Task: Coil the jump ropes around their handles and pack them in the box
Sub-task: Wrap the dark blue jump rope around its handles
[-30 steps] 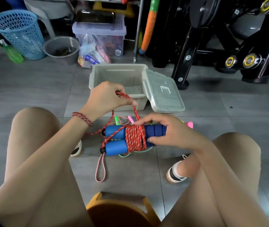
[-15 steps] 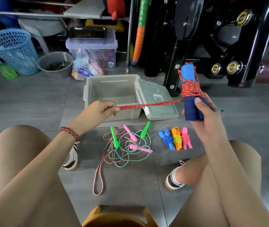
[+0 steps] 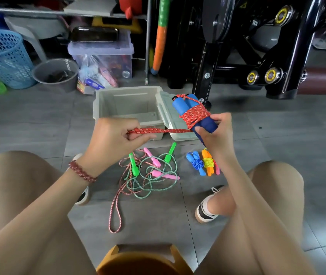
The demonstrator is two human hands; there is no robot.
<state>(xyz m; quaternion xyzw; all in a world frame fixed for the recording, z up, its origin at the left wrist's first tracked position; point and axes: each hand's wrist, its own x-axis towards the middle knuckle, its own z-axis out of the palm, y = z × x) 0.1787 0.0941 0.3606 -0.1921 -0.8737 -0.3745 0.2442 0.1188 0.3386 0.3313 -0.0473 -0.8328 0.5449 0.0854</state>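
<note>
Coiling in hand: my right hand [image 3: 218, 135] gripped the blue foam handles [image 3: 183, 105]; my left hand [image 3: 112, 140] pinched the red braided rope [image 3: 164, 131] taut. Next, I judged: tuck its end.

White characters resembling "101" stand on the black exercise machine [image 3: 254, 22]; the grey bucket's [image 3: 63, 86] print is unreadable.

Loose ropes [image 3: 148, 176] lying before the box [image 3: 126, 105]
The coiled bundles [image 3: 202, 163] are lying just right of the loose ropes, both sitting nearer than the box.
</note>
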